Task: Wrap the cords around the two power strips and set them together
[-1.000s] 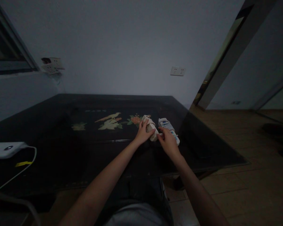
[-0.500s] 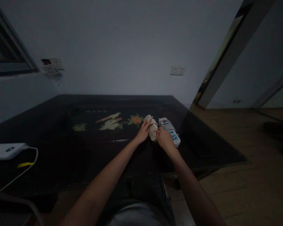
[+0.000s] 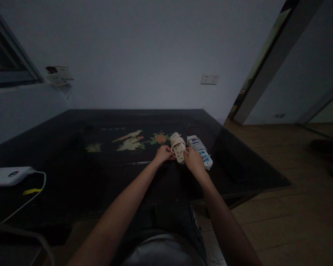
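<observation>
A cream power strip [image 3: 180, 152] with its cord wound round the far end lies on the dark table [image 3: 105, 188]. My left hand [image 3: 163, 154] grips its left edge with the fingertips. On the other side, my right hand [image 3: 193, 159] pinches the right edge near the front end. Just right of it lies a white power strip with blue sockets [image 3: 202, 153], its pale cord coiled about it; my right hand covers part of its near left side.
At the far left stands a white device [image 3: 9, 176] with a cable and a yellow tag [image 3: 32, 191]. A dark flat object [image 3: 234, 170] lies right of the strips. Wall sockets [image 3: 209, 79] sit above the table's back edge.
My left hand has slid from the top of the cream power strip down to its left edge, uncovering the wound cord. My right hand stays at the right edge.
</observation>
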A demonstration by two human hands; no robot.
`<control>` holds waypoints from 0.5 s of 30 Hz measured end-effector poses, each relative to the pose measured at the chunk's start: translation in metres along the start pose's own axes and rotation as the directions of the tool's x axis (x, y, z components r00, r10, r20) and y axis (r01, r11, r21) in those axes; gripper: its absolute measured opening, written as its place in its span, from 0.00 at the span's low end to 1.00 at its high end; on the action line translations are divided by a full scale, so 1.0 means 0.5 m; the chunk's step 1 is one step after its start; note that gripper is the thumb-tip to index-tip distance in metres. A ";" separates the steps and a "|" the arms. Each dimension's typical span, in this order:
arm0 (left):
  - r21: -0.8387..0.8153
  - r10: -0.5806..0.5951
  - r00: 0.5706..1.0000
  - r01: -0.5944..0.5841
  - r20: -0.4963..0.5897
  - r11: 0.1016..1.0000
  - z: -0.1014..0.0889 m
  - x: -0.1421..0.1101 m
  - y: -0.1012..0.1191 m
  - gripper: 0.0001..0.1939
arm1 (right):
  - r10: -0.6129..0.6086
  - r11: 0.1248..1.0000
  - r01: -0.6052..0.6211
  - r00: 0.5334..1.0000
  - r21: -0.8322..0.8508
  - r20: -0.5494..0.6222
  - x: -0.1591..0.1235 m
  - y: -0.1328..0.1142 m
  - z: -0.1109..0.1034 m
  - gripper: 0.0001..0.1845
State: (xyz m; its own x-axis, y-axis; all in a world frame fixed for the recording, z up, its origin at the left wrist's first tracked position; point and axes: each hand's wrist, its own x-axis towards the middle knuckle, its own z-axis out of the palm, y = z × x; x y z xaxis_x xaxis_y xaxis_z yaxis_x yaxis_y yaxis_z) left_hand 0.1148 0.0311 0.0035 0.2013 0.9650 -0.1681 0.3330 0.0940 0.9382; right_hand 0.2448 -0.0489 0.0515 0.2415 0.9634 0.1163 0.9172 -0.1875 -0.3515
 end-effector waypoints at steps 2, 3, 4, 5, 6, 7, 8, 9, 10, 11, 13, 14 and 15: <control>-0.120 -0.061 0.998 0.064 0.035 0.991 0.001 -0.006 0.002 0.03 | 0.004 0.999 -0.003 1.000 0.049 -0.008 0.002 -0.001 0.005 0.17; -0.178 -0.083 0.995 0.091 0.053 0.980 0.000 -0.010 0.003 0.03 | 0.008 0.997 -0.007 1.000 0.071 -0.012 0.003 -0.001 0.007 0.17; -0.233 -0.101 0.992 0.114 0.070 0.966 -0.001 -0.015 0.005 0.03 | 0.014 0.996 -0.012 1.000 0.092 -0.016 0.003 0.000 0.010 0.17; -0.285 -0.115 0.990 0.135 0.086 0.949 -0.002 -0.020 0.007 0.04 | 0.022 0.993 -0.020 1.000 0.114 -0.019 0.003 0.001 0.013 0.17; -0.334 -0.127 0.987 0.154 0.101 0.930 -0.005 -0.025 0.009 0.05 | 0.030 0.990 -0.027 0.999 0.141 -0.019 0.002 0.003 0.017 0.18; -0.377 -0.137 0.983 0.173 0.119 0.910 -0.007 -0.028 0.012 0.06 | 0.037 0.984 -0.033 0.999 0.175 -0.021 -0.001 0.005 0.021 0.18; -0.417 -0.145 0.979 0.192 0.141 0.889 -0.011 -0.031 0.015 0.06 | 0.042 0.976 -0.035 0.999 0.214 -0.027 -0.004 0.008 0.025 0.18; -0.452 -0.151 0.974 0.211 0.166 0.867 -0.014 -0.032 0.019 0.07 | 0.042 0.967 -0.032 0.998 0.252 -0.037 -0.008 0.011 0.030 0.18; -0.483 -0.154 0.969 0.231 0.194 0.844 -0.017 -0.033 0.022 0.08 | 0.042 0.958 -0.025 0.998 0.286 -0.053 -0.012 0.015 0.036 0.18; -0.511 -0.156 0.963 0.251 0.222 0.822 -0.020 -0.033 0.025 0.09 | 0.043 0.949 -0.017 0.996 0.315 -0.076 -0.017 0.018 0.041 0.18; -0.554 -0.160 0.951 0.287 0.266 0.782 -0.024 -0.032 0.029 0.15 | 0.047 0.930 0.001 0.991 0.367 -0.122 -0.026 0.025 0.054 0.18; -0.570 -0.165 0.945 0.304 0.283 0.764 -0.024 -0.031 0.029 0.17 | 0.050 0.916 0.010 0.989 0.400 -0.139 -0.030 0.029 0.061 0.18; -0.584 -0.172 0.939 0.322 0.299 0.745 -0.023 -0.030 0.029 0.19 | 0.053 0.897 0.020 0.987 0.442 -0.151 -0.034 0.032 0.068 0.19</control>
State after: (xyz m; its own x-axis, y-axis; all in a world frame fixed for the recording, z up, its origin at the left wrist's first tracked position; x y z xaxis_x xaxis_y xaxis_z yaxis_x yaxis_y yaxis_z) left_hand 0.1059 0.0208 0.0230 0.4072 0.8165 -0.4092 -0.2250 0.5239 0.8215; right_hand 0.2446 -0.0616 0.0125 0.3349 0.9121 0.2366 0.6870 -0.0645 -0.7238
